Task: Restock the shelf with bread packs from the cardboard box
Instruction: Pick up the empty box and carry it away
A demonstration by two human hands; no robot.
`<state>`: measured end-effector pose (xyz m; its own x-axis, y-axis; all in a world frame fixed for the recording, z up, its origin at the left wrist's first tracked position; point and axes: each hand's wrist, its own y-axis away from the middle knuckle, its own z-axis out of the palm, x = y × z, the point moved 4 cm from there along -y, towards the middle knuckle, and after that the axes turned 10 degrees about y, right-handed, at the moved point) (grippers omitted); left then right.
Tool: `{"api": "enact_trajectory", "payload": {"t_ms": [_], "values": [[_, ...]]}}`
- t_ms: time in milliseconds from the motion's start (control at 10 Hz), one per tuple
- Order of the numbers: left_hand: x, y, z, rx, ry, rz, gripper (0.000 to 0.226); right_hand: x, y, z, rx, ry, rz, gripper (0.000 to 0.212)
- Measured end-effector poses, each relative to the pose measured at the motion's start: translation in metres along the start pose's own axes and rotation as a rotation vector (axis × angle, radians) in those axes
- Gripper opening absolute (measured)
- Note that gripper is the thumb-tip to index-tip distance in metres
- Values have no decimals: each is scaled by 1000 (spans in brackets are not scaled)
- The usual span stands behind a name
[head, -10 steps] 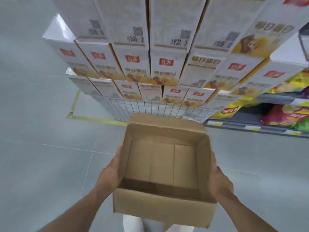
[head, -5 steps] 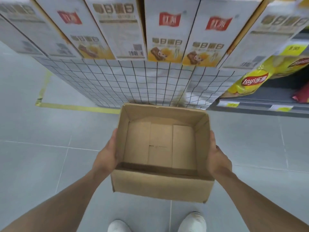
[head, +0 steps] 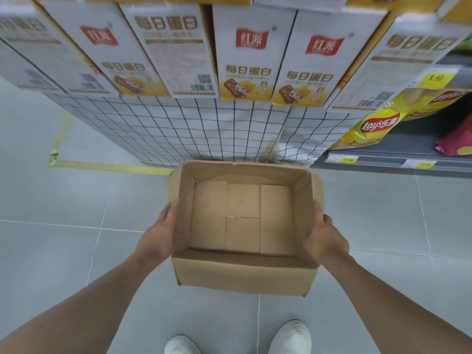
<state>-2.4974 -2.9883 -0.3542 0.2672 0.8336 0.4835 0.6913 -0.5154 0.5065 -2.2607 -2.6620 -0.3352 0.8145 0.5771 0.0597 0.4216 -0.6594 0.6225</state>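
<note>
I hold an open brown cardboard box in front of me above the grey tiled floor. Its inside is bare; only the folded bottom flaps show. My left hand grips the box's left wall, thumb over the rim. My right hand grips the right wall the same way. No bread packs are in view. The grey shelf stands at the right, just beyond the box.
Stacked white and yellow cartons sit on a black wire-grid stand straight ahead. Yellow Lay's chip bags and a red bag lie on the shelf. Yellow floor tape marks the stand's edge. My white shoes show below.
The view has tilted down and closer to the stand; the box has sunk lower towards the floor, still held on both sides, and my shoes have come into view.
</note>
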Motion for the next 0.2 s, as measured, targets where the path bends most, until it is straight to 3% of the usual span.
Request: {"api": "enact_trajectory", "payload": {"t_ms": [200], "values": [[53, 24, -65, -41, -123, 60, 79, -9, 48, -75, -21, 16, -29, 83]]}}
